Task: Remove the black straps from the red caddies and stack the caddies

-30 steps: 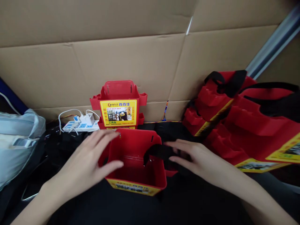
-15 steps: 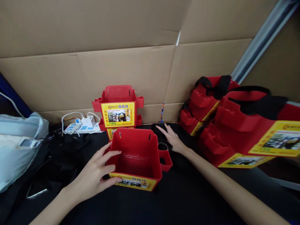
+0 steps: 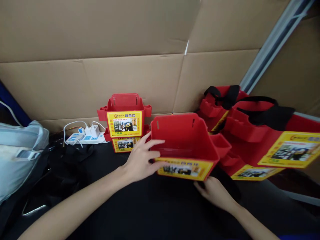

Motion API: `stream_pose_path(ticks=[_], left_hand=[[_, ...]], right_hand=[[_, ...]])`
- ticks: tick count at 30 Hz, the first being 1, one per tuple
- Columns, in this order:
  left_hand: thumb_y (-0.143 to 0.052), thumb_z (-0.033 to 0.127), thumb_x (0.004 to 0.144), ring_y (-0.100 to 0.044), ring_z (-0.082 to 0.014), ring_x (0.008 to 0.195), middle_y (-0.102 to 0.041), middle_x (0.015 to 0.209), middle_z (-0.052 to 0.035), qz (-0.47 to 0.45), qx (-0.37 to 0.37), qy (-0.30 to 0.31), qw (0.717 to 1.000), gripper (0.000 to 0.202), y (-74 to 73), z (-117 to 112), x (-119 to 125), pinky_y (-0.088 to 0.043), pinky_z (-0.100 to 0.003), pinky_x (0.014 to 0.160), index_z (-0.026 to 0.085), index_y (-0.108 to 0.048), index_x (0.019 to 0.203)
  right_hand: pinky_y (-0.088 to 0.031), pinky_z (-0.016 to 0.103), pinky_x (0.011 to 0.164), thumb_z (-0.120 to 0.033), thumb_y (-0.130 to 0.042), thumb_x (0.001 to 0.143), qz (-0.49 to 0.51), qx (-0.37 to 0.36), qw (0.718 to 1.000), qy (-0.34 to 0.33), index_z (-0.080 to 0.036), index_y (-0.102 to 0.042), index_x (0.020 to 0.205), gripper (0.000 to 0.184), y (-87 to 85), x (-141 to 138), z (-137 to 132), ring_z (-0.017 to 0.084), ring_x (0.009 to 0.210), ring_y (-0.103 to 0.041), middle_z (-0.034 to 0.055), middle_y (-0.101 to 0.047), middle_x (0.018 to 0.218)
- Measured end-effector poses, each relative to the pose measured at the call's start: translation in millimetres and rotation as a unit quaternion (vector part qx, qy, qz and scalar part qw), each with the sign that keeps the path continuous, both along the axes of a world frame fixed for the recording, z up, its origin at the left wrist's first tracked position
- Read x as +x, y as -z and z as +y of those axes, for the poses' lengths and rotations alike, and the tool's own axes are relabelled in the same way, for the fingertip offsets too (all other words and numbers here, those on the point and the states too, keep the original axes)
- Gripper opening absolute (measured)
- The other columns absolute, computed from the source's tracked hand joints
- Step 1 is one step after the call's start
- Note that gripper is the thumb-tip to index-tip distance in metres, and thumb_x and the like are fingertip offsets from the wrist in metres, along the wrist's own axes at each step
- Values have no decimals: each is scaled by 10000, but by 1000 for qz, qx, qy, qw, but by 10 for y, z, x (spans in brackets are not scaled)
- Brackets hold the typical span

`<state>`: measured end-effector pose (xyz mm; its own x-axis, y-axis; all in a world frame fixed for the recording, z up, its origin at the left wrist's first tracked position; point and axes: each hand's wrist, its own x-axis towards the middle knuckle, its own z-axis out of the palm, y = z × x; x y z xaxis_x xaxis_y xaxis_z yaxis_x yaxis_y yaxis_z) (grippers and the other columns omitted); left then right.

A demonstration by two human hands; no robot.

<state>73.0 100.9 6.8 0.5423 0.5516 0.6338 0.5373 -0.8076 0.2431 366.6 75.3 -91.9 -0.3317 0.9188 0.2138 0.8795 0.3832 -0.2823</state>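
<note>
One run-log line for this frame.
left hand: grips box left wall | right hand: under box front corner, grip unclear | behind: box stack, power strip | right: strapped boxes

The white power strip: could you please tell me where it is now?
In the head view, the white power strip lies left of centre by the brown cardboard wall, just left of the stacked red plastic bins.

We list: open bench [image 3: 160, 216] in front; held bin [image 3: 185, 146] centre, stacked bins [image 3: 124, 121] behind, strapped bins [image 3: 252, 130] right, bag [image 3: 20, 156] left.
</note>
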Motion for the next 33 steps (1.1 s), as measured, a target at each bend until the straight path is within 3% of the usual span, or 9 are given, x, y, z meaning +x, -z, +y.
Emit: stream_pose_path(ticks=[3, 7, 11, 19, 23, 25, 28, 30, 33], left_hand=[[-527, 458, 809, -458, -215, 1179, -575, 1206, -40, -17, -1, -14, 1000, 340, 6, 393, 339, -250, -457, 1086, 173, -643, 664], [-539, 437, 808, -311, -310, 1287, -558, 1226, -61, 46, -11, -81, 996, 308, 152, 774, 573, -201, -545, 1074, 165, -682, 809], [-551, 409, 805, -233, -352, 1317, -569, 1204, -77, 111, 6, -100, 989, 295, 252, 944, 549, -118, -564, 1089, 155, -685, 872], [-525, 300, 835, -308, -316, 1295, -606, 1074, -196, 146, 3, -108, 983, 296, 175, 1138, 503, -111, -520, 1098, 50, -619, 963], [-576, 397, 789, -237, -320, 1328, -447, 1305, -207, 115, -15, -94, 989, 462, 210, 885, 473, -132, -526, 1096, 79, -526, 1121], [-669, 460, 682, -251, -283, 1330, -363, 1383, -171, 66, -79, 17, 995, 706, 289, 635, 398, -228, -462, 1092, 137, -410, 1254], [-785, 438, 513, -345, -258, 1287, -327, 1407, -148, -35, -236, 224, 945, 1011, 470, 223, 237, -306, -404, 1070, 191, -278, 1352], [-802, 389, 503, -399, -262, 1249, -411, 1350, -144, -122, -303, 218, 920, 945, 587, -5, 117, -316, -406, 1066, 167, -362, 1309], [-767, 367, 579, -541, -261, 1098, -602, 1132, -124, -235, -395, 121, 880, 633, 647, -235, -114, -430, -412, 969, 124, -541, 1119]], right_hand=[[-532, 331, 668, -198, -399, 772, 9, -10, 998, -53, -199, -623, 827, 231, -41, 64, -206, 233, 737, -669, 100, -691, 808], [-527, 308, 638, -163, -367, 773, 33, 1, 994, -102, -200, -589, 864, 243, -122, 27, -313, 197, 692, -666, 71, -689, 771], [-521, 297, 634, -137, -376, 752, 40, -2, 993, -109, -204, -582, 867, 246, -143, -1, -324, 190, 700, -666, 63, -691, 783], [-519, 299, 666, -142, -366, 793, 30, -31, 993, -114, -194, -578, 920, 252, -99, -110, -253, 187, 749, -664, 77, -691, 845], [-519, 290, 717, -150, -350, 817, 49, -18, 987, -150, -194, -567, 1023, 302, -167, -342, -124, 178, 815, -660, 76, -685, 917], [-511, 311, 775, -141, -356, 800, 71, 18, 981, -181, -198, -553, 1076, 344, -257, -511, -33, 182, 891, -644, 79, -670, 990], [-498, 351, 814, -105, -350, 733, 115, 89, 959, -245, -202, -552, 1085, 417, -442, -867, 108, 194, 936, -617, 79, -657, 989], [-502, 357, 795, -82, -338, 693, 143, 116, 938, -292, -210, -552, 1079, 460, -575, -1174, 177, 191, 902, -609, 69, -650, 928], [-505, 341, 795, -70, -327, 723, 162, 104, 917, -350, -218, -527, 1110, 460, -768, -1632, 192, 173, 896, -586, 59, -613, 911]])
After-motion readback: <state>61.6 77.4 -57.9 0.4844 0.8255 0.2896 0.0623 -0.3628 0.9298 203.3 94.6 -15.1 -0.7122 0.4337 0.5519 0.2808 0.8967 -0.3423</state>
